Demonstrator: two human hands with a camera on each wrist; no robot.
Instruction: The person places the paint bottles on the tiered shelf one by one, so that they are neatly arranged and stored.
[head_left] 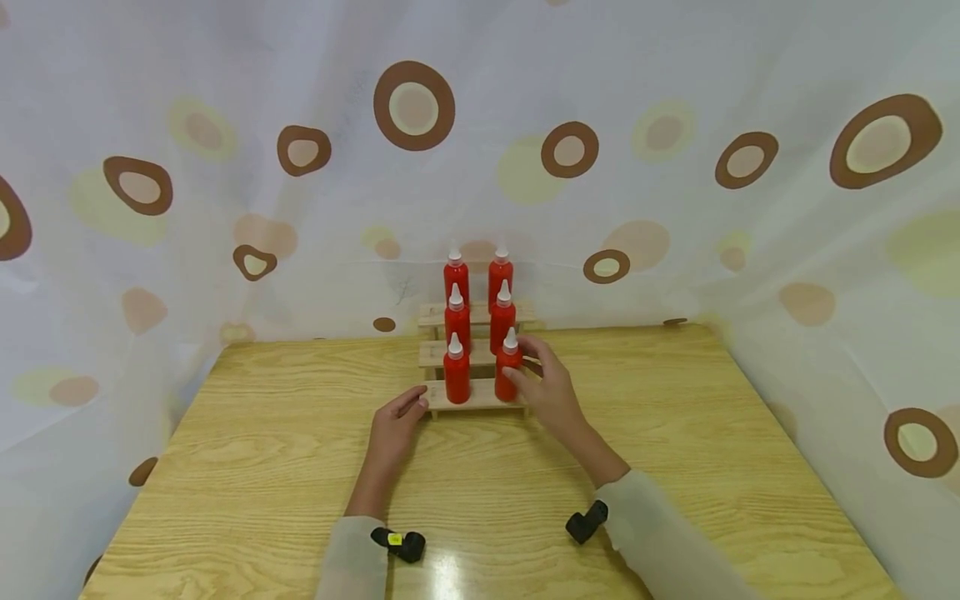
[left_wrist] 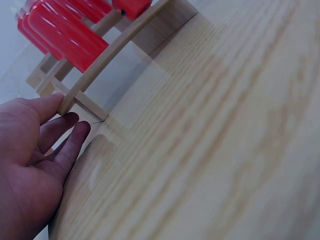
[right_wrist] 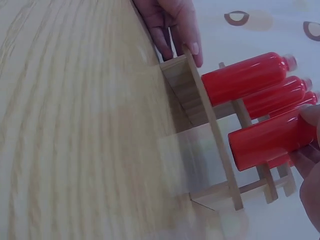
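Note:
A three-step wooden stand point(head_left: 480, 400) holds several red squeeze bottles point(head_left: 457, 375) with white pointed caps, in two columns. My right hand point(head_left: 551, 392) grips the front right bottle point(head_left: 507, 379) between thumb and fingers. In the right wrist view that bottle point(right_wrist: 270, 140) is slightly tilted, its base close over the lowest step. At the stand's front left corner, my left hand point(head_left: 393, 425) pinches the end of the lowest step point(left_wrist: 95, 70), thumb on top and fingers beneath. The front left bottle point(right_wrist: 245, 77) stands upright on the same step.
The stand sits on a wood-grain table point(head_left: 300, 433) near its back edge. A white curtain point(head_left: 337, 208) with brown ring patterns hangs behind and at both sides. Each wrist wears a small black camera point(head_left: 587, 522).

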